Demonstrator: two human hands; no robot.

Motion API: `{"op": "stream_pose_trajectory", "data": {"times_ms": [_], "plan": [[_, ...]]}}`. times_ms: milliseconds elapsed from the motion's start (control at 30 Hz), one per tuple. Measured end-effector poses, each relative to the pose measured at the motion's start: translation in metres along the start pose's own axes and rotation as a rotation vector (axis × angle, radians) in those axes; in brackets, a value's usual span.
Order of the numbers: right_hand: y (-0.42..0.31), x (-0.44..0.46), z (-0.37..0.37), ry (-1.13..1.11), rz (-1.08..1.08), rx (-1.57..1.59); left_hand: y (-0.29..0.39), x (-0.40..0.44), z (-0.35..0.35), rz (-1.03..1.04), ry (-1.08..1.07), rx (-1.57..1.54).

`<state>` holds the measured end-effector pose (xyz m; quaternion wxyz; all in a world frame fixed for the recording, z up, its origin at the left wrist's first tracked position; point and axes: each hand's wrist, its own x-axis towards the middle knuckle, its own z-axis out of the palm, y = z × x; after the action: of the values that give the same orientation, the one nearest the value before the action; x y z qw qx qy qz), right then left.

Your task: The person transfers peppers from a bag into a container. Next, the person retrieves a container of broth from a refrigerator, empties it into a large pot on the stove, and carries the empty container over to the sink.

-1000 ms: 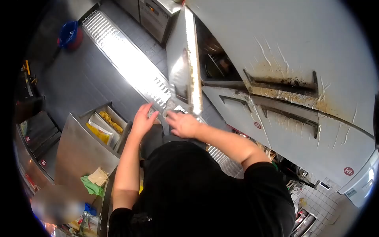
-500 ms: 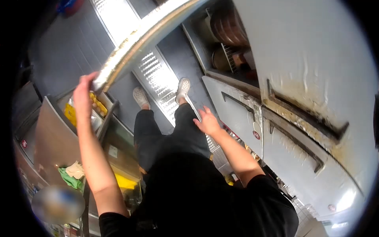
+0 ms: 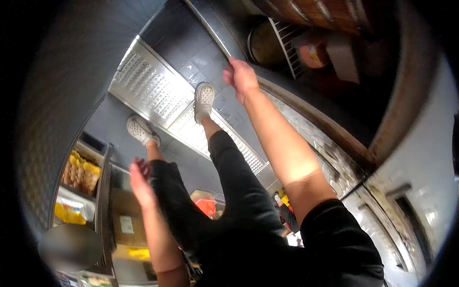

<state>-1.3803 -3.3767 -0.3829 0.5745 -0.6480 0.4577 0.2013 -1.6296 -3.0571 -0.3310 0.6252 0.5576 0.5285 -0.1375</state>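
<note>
My right hand (image 3: 242, 80) is stretched forward beside the front edge of an open refrigerator compartment (image 3: 306, 103). Its fingers are loosely bent and apart, with nothing seen in them; whether the fingertips touch the edge I cannot tell. Low on the left, my left hand (image 3: 142, 181) hangs near my knee, slightly blurred, fingers loose and holding nothing visible. The textured inner side of the open door (image 3: 52, 110) fills the left. Inside the compartment are a large brown ribbed container (image 3: 320, 14), a white wire rack (image 3: 285, 45) and a round pinkish item (image 3: 314, 55).
A perforated metal floor grate (image 3: 155, 86) runs under my clogs (image 3: 204, 98). On the left, a counter shelf holds brown eggs (image 3: 81, 177) and a yellow bag (image 3: 69, 214). Closed fridge doors with dark handles (image 3: 411, 215) stand at the lower right.
My left hand has let go of the door edge and dropped. The door now stands at the left. My right hand has reached forward to the compartment, and my view has come closer to it.
</note>
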Motion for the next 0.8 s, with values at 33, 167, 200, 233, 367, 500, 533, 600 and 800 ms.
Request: {"op": "stream_pose_trajectory", "data": {"times_ms": [33, 167, 200, 233, 367, 500, 533, 600, 800], "plan": [[-0.002, 0.02, 0.004, 0.015, 0.04, 0.076, -0.021, 0.006, 0.013, -0.009, -0.05, 0.143], [-0.009, 0.111, 0.019, 0.016, 0.088, 0.381, -0.073, 0.034, 0.055, -0.008, -0.27, 0.259], [-0.015, 0.132, 0.024, 0.013, 0.081, 0.454, -0.083, 0.041, 0.065, -0.038, -0.264, 0.234], [-0.019, 0.155, 0.028, 0.009, 0.077, 0.524, -0.091, 0.048, 0.072, -0.07, -0.256, 0.208], [-0.055, 0.242, 0.034, 0.041, 0.023, 0.791, -0.126, 0.073, 0.084, -0.153, -0.252, 0.139], [-0.099, 0.293, 0.041, 0.128, -0.18, 0.719, -0.162, 0.09, 0.081, -0.236, -0.232, 0.051], [-0.108, 0.301, 0.042, 0.133, -0.207, 0.707, -0.161, 0.093, 0.084, -0.275, -0.22, 0.023], [-0.12, 0.313, 0.045, 0.141, -0.24, 0.688, -0.155, 0.098, 0.093, -0.317, -0.208, -0.021], [-0.134, 0.321, 0.054, 0.156, -0.285, 0.648, -0.156, 0.106, 0.108, -0.3, -0.231, -0.041]]}}
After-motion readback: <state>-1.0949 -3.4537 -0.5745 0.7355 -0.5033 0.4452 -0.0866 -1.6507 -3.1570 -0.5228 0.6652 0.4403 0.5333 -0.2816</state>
